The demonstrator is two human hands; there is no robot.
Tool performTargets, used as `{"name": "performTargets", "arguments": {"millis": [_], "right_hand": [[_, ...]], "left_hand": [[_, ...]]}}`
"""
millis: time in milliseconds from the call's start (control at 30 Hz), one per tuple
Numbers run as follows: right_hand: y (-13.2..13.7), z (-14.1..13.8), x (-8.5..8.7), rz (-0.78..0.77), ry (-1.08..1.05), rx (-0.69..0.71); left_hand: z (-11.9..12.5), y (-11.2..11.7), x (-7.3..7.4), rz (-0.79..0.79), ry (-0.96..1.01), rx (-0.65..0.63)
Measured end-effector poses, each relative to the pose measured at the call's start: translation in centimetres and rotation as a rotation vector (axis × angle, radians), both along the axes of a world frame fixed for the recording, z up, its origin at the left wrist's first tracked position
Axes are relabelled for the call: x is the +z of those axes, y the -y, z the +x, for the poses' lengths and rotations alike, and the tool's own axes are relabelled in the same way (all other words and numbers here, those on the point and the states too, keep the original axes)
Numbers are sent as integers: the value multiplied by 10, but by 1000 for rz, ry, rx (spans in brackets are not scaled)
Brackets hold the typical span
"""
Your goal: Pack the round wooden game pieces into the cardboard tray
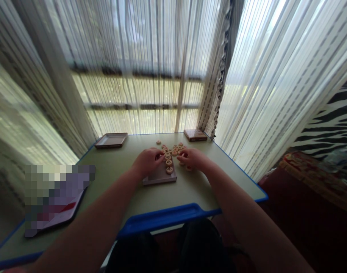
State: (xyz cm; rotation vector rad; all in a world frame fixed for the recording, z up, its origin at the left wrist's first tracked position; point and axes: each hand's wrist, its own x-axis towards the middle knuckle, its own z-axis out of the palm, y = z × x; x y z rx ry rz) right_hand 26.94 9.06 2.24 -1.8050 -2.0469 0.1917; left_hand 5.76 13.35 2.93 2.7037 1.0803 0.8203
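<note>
On my feed, discs (169, 170) line right side of tray (159, 182); more lie loose beyond and beside it. Left hand (149, 161) half-curled over tray, right hand (194, 157) half-curled at loose discs; can't tell whether either grips one. I judge discs light, hard, slightly slick: pinch rims.

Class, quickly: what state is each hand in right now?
Left hand: fingers curled by the round pieces, over the tray; whether it grips one cannot be told.
Right hand: fingers bent by round pieces beside the tray; grip cannot be told.
</note>
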Motion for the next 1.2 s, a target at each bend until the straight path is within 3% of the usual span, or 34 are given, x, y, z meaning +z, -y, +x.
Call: {"name": "performTargets", "arguments": {"millis": [333, 533, 700, 933, 1200], "right_hand": [[-9, 6, -5, 222, 147, -74], [-16, 7, -16, 157, 179, 67], [-17, 6, -17, 220, 134, 19], [-15, 4, -14, 200, 104, 24], [-13, 2, -12, 174, 127, 37]], "left_hand": [[-6, -14, -8, 115, 101, 163], [-8, -17, -8, 90, 109, 230], [-7, -19, -10, 56, 64, 227], [-5, -18, -11, -130, -21, 234], [-5, -16, -9, -109, 18, 249]]}}
